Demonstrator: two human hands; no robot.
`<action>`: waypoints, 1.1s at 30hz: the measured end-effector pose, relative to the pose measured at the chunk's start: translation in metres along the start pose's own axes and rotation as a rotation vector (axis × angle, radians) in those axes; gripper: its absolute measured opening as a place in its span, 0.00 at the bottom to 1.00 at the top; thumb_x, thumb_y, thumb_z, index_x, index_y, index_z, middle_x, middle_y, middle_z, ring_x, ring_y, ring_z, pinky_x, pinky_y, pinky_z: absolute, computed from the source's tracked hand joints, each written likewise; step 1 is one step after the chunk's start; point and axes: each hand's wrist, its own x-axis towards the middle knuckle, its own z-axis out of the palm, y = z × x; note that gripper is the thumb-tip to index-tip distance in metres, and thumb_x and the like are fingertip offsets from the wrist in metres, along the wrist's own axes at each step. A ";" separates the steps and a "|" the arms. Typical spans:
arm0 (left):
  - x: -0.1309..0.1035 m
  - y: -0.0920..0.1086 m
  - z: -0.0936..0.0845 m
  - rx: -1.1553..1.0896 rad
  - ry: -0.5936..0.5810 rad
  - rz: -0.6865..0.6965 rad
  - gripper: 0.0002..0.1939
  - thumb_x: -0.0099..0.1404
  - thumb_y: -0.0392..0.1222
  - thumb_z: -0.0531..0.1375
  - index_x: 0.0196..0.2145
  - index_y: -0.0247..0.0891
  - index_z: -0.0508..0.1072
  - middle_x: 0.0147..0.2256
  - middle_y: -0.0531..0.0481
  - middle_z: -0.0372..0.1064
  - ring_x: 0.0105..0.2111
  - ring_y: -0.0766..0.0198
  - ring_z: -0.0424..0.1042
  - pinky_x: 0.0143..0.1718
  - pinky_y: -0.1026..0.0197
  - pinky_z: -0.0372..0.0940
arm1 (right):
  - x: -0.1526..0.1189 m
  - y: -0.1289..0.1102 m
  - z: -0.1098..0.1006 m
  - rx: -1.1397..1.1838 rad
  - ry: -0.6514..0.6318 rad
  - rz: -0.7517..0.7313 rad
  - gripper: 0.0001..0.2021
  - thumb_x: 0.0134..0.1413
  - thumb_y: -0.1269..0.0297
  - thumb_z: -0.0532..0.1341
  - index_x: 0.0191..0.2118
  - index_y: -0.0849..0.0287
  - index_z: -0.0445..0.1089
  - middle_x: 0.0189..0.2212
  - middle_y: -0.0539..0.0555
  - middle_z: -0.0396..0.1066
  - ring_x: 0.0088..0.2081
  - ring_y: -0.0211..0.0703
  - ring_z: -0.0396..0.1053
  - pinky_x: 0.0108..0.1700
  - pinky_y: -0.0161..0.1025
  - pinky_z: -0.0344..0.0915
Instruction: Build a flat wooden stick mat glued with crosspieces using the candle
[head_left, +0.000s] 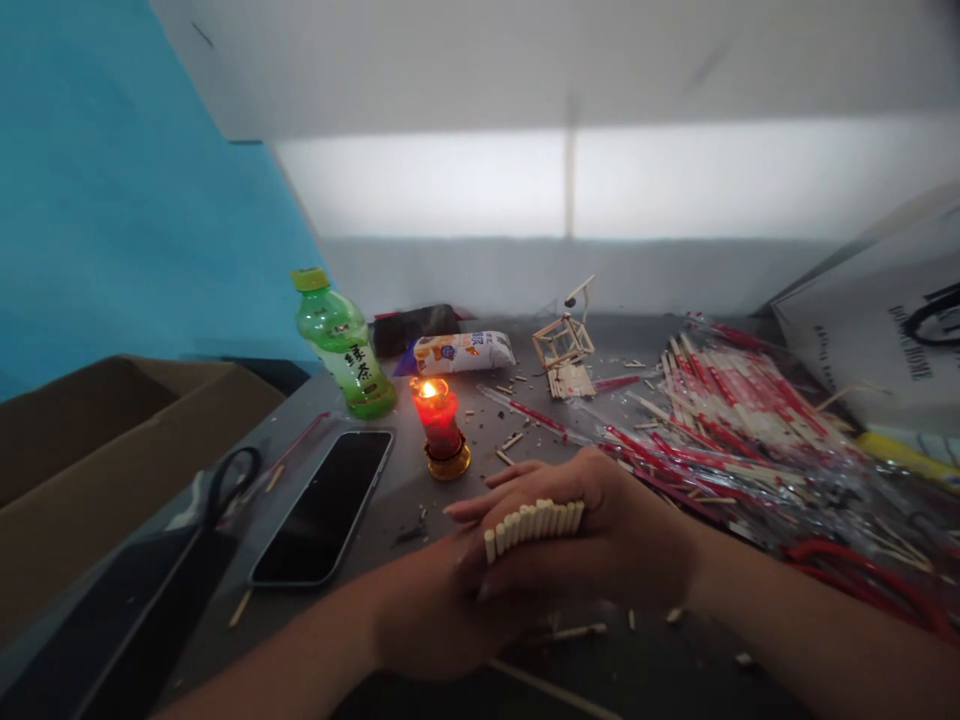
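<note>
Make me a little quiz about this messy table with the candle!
1. True or false: the red candle is lit.
2. What lies between the scissors and the candle: A) phone, B) spoon, C) cup?
3. What rests on the right hand, which lies over the left hand?

Key: 1. True. 2. A. 3. A row of short wooden sticks.
</note>
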 end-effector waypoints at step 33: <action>0.005 -0.004 0.006 0.362 -0.068 -0.037 0.13 0.72 0.40 0.59 0.51 0.39 0.79 0.52 0.45 0.78 0.53 0.52 0.74 0.58 0.52 0.67 | -0.001 0.002 -0.011 -0.163 -0.012 0.094 0.09 0.59 0.59 0.68 0.45 0.50 0.81 0.42 0.49 0.81 0.48 0.49 0.78 0.45 0.35 0.74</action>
